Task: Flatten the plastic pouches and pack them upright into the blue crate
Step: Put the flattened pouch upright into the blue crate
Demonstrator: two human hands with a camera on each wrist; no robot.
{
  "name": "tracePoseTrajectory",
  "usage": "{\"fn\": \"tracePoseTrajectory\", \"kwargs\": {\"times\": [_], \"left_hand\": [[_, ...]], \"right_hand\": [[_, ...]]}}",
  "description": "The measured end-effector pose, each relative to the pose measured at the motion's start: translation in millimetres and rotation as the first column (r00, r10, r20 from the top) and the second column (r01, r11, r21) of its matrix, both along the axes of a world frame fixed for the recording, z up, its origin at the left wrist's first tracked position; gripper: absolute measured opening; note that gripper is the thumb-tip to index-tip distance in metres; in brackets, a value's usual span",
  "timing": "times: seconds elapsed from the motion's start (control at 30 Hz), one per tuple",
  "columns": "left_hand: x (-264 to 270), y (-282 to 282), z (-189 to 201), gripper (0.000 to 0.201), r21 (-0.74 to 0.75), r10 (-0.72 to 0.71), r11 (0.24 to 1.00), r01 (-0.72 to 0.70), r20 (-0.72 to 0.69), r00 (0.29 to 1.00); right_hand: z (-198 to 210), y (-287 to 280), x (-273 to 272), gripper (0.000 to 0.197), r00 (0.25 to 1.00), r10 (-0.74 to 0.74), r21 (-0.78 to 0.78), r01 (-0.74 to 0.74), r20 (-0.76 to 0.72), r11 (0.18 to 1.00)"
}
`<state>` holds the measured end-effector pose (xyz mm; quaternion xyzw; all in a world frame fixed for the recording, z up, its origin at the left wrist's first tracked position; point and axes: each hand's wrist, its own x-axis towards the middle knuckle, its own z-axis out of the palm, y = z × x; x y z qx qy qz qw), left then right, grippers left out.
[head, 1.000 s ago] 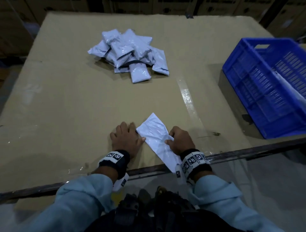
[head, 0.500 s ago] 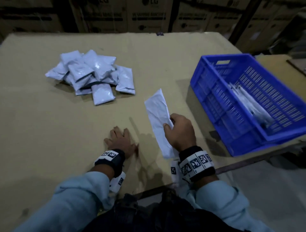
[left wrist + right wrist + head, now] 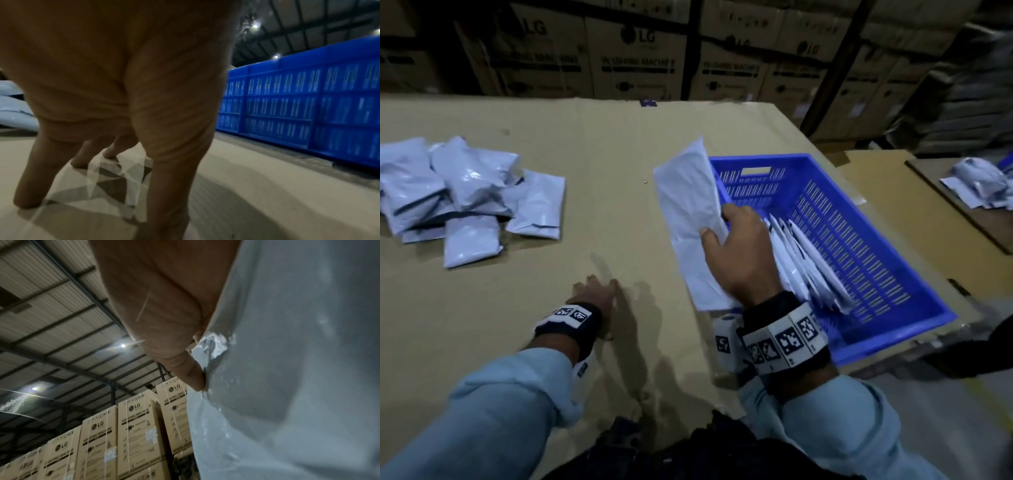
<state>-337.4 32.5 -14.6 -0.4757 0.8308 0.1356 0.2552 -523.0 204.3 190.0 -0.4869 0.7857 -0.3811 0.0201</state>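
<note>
Flattened white plastic pouch (image 3: 688, 212) gripped by right hand (image 3: 743, 253) at blue slatted plastic crate (image 3: 859, 219) rim; left hand (image 3: 594, 294) spread, fingertips on cardboard-covered tabletop (image 3: 585, 154).

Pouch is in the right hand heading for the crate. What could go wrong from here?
1. The right hand grips the flattened pouch only along one edge, so the limp sheet could fold or snag on the blue crate rim.
2. The packed pouches already lean; pushing a new one in may tip them flatter.
3. The left hand rests on the cardboard table, so nothing steadies the row.
</note>
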Motion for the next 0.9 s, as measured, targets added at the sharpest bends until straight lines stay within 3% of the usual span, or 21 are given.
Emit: {"fn": "tracePoseTrajectory", "kwargs": {"times": [0.17,0.27,0.37,0.4,0.5,0.63,0.9], "left_hand": [[-16.2,-6.2,-4.9,0.107,0.062,0.121,0.991,-0.120,-0.018,0.992],[-16.2,-17.7,-13.9,0.102,0.093,0.269,0.960,-0.263,-0.063,0.961],[-21.3,-21.2,-19.8,0.104,0.138,0.378,0.921,-0.363,-0.095,0.921],[-23.7,-21.5,-20.1,0.102,0.149,0.436,0.896,-0.419,-0.100,0.895],[-32.4,-15.7,-14.2,0.095,0.163,0.661,0.751,-0.640,-0.191,0.726],[-37.9,-16.0,-15.6,0.093,0.179,0.719,0.693,-0.698,-0.246,0.650],[-38.9,-17.8,-17.2,0.095,0.202,0.724,0.689,-0.696,-0.227,0.651]], "right_hand": [[20.7,-2.0,-54.9,0.016,0.996,-0.089,-0.087,0.090,0.023,0.992],[26.9,-3.7,-89.3,0.014,0.990,-0.134,-0.063,0.137,0.048,0.989],[31.6,-4.8,-130.7,0.012,0.976,-0.214,-0.036,0.213,-0.026,0.976],[31.5,-3.3,-144.3,0.013,0.964,-0.259,-0.041,0.256,-0.063,0.966],[24.9,6.7,-182.6,0.012,0.888,-0.440,-0.002,0.444,-0.134,0.896],[1.0,20.7,-223.8,0.011,0.794,-0.540,0.096,0.582,-0.278,0.807],[-63.0,32.3,-255.0,0.006,0.759,-0.546,0.294,0.645,-0.356,0.705]]}}
